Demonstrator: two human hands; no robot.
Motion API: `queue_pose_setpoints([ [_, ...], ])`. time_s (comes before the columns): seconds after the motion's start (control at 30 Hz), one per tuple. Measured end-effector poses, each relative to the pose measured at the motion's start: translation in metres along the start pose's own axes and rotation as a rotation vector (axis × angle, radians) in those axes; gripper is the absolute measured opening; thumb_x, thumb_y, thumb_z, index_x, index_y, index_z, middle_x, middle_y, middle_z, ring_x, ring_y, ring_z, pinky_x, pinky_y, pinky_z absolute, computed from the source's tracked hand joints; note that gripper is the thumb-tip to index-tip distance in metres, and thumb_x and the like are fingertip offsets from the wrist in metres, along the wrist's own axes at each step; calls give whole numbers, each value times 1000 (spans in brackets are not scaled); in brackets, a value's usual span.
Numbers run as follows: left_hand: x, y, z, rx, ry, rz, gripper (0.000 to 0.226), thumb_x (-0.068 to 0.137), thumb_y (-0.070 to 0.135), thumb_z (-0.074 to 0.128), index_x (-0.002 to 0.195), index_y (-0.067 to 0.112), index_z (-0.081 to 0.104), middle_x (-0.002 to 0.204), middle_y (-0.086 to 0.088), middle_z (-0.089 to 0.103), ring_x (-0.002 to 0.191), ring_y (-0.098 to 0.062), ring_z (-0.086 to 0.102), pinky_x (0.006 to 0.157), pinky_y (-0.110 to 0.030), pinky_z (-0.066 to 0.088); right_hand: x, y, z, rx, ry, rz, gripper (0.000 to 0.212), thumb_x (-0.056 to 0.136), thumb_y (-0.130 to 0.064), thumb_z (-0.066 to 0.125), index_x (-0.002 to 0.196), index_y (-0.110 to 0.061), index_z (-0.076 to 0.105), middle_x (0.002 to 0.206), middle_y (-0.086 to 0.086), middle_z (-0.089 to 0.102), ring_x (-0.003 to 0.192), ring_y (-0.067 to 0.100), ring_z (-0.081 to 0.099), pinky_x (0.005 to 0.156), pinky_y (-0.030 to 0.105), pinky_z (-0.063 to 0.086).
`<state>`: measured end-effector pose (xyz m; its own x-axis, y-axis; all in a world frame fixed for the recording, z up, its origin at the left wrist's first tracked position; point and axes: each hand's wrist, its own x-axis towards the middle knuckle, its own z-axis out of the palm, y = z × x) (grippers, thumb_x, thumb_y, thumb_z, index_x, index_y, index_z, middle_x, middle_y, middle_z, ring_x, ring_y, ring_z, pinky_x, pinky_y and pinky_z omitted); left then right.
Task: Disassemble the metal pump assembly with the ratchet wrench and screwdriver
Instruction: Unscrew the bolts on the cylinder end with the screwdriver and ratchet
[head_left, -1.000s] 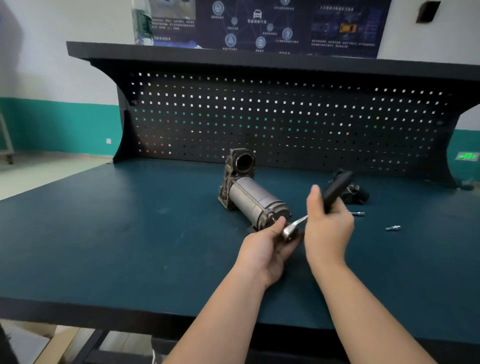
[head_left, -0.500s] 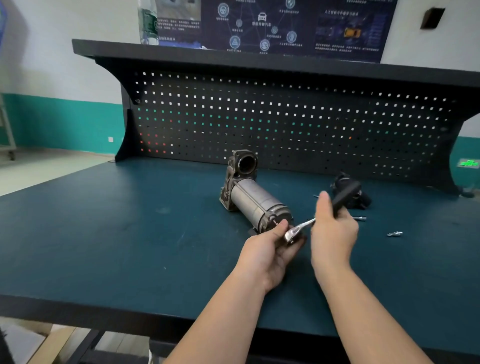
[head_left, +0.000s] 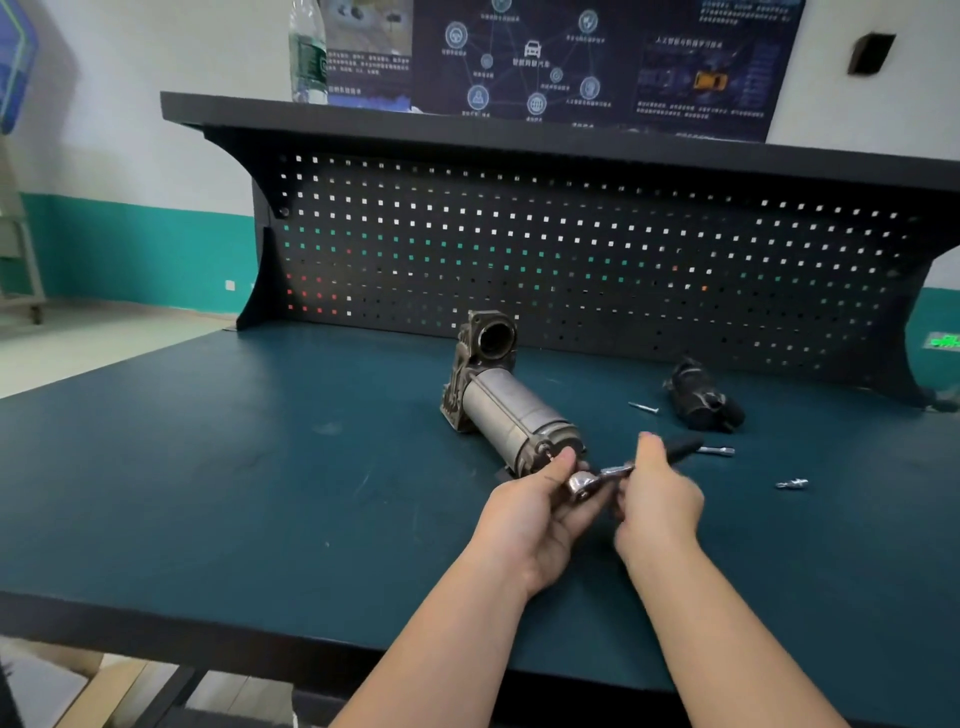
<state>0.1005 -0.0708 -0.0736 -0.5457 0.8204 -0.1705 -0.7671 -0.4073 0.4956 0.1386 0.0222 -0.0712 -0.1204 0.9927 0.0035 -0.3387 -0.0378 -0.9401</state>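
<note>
Pump assembly (head_left: 511, 405) is lying on its side on the dark teal worktop (head_left: 208, 467), smooth grey metal cylinder pointing at me, rough cast housing with a round open port at the far end. Its near end cap sits right at my left fingertips.

My left hand (head_left: 535, 514) is palm-up, fingers (head_left: 563, 460) loosely curled around the shiny chrome head of the ratchet wrench (head_left: 584, 483), thumb up against the pump's end. My right hand (head_left: 657, 501) is wrapped tight round the wrench's black handle, which pokes out just beyond my knuckles; it's a bit blurred, so I can't tell exactly how each finger sits.

Out past my right fingers: a slim silver bit (head_left: 717, 450), a stubby bright fitting (head_left: 791, 484) off to the right, a thin screw (head_left: 643, 407) further back, and a lumpy black part (head_left: 698, 397) beyond that. Black perforated pegboard (head_left: 571, 260) runs along the back, with a clear plastic bottle (head_left: 308, 52) up on the shelf (head_left: 467, 124).
</note>
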Motion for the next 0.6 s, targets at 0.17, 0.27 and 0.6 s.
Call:
queue_pose_setpoints([
  [0.17,-3,2,-3,83,-20,4,14,79,6,66,85,-7,67,77,-16,70,64,-20,70,51,-26,56,-28,2,-4,-290,-106,-1244,35,81,-34,62,55,-14,49,49,-11,37,53,9,36,51,14,25],
  [0.27,-4,3,-2,84,-7,13,11,80,5,66,84,-5,66,72,-14,70,58,-19,69,48,-25,55,-24,2,2,-251,-106,-1123,35,81,-38,61,55,-18,50,48,-12,38,53,8,38,50,10,27],
  [0.6,0,1,-3,150,13,22,10,85,4,62,84,-6,63,71,-13,67,58,-18,67,50,-24,56,-25,2,-3,-239,-120,-1122,34,82,-36,61,58,-14,53,50,-9,42,53,10,41,52,13,31],
])
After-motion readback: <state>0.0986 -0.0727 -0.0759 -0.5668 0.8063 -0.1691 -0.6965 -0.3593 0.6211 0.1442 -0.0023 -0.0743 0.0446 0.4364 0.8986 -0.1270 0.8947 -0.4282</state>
